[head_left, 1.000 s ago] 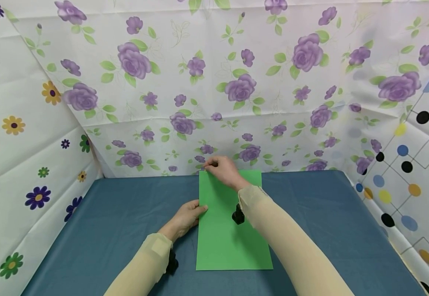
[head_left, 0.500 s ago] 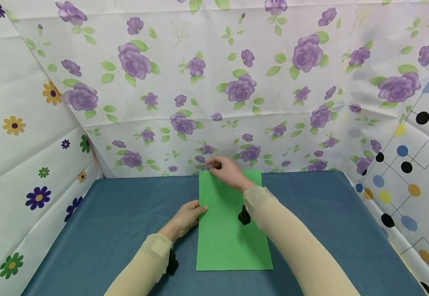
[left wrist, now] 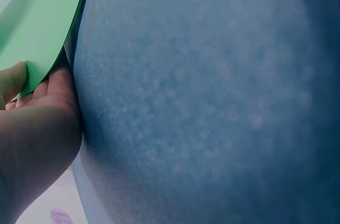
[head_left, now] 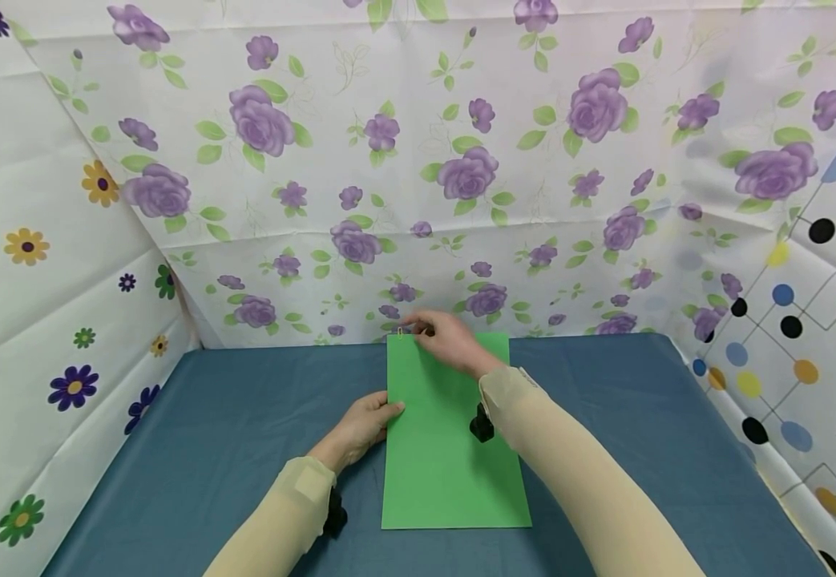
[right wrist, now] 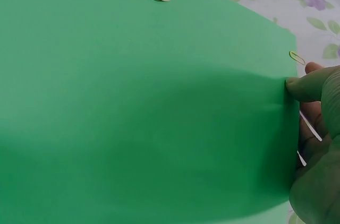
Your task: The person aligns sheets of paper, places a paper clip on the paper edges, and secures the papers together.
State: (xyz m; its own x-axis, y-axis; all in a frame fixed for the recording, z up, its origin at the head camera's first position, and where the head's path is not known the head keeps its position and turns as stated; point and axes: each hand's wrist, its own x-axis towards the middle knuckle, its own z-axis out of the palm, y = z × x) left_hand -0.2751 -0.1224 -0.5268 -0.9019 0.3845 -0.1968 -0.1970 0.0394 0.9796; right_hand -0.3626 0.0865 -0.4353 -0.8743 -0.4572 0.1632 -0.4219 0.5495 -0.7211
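Note:
A long green sheet of paper [head_left: 446, 449] lies over the middle of the table, its short far edge near the back cloth. My left hand [head_left: 363, 425] pinches its left edge, thumb on top and fingers underneath, as the left wrist view shows of the same paper [left wrist: 45, 17]. At the far edge my right hand [head_left: 450, 340] has its thumb on the paper's face and its fingers behind. Just left of these fingertips, a small yellow paper clip [head_left: 400, 332] sits on the far edge near the left corner. The right wrist view shows the clip [right wrist: 297, 57] projecting past the edge.
A blue cloth [head_left: 259, 417] covers the table. Behind it hangs a white cloth with purple flowers [head_left: 353, 184], and patterned cloths [head_left: 793, 385] enclose the sides. Each wrist carries a small black device [head_left: 482, 423].
My right hand has drawn back from the paper's left corner and shifted slightly right along the far edge, uncovering the paper clip. The left hand and the paper stay in place.

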